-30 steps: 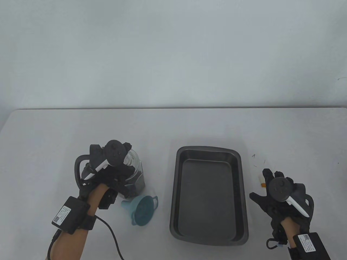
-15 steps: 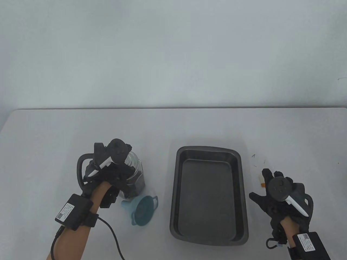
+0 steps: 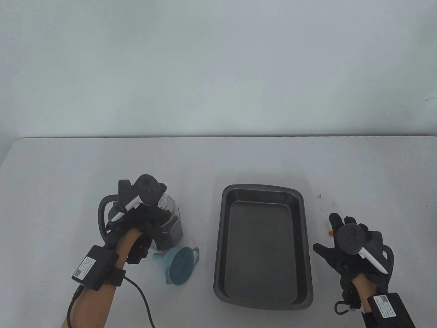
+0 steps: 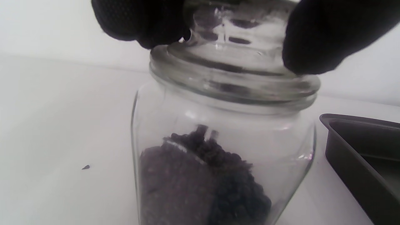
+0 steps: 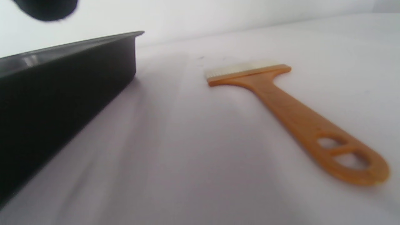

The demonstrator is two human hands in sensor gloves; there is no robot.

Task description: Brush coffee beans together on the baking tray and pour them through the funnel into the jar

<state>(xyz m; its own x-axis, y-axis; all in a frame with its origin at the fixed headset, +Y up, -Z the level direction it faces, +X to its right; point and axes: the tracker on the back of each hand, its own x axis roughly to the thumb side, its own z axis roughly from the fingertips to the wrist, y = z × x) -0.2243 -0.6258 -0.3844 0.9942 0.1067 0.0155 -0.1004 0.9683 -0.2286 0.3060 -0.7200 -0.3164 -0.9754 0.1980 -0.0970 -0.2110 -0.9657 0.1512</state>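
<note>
A glass jar (image 3: 172, 220) holding dark coffee beans (image 4: 215, 175) stands left of the empty black baking tray (image 3: 263, 253). My left hand (image 3: 146, 212) is on top of the jar, and its fingers (image 4: 140, 22) grip the glass lid (image 4: 234, 75) from both sides. A blue funnel (image 3: 181, 264) lies on its side just in front of the jar. Right of the tray, my right hand (image 3: 351, 246) hovers with its fingers spread, holding nothing. Beneath it an orange-handled brush (image 5: 290, 115) lies flat on the table, with only its tip (image 3: 329, 229) showing in the table view.
The tray's side wall (image 5: 62, 87) runs close to the left of the brush. A black cable (image 3: 143, 300) trails from my left wrist towards the front edge. A few dark specks (image 3: 321, 201) lie on the table beyond the right hand.
My left hand and forearm have shifted slightly right and turned a little on the jar lid. The right hand has barely moved.
</note>
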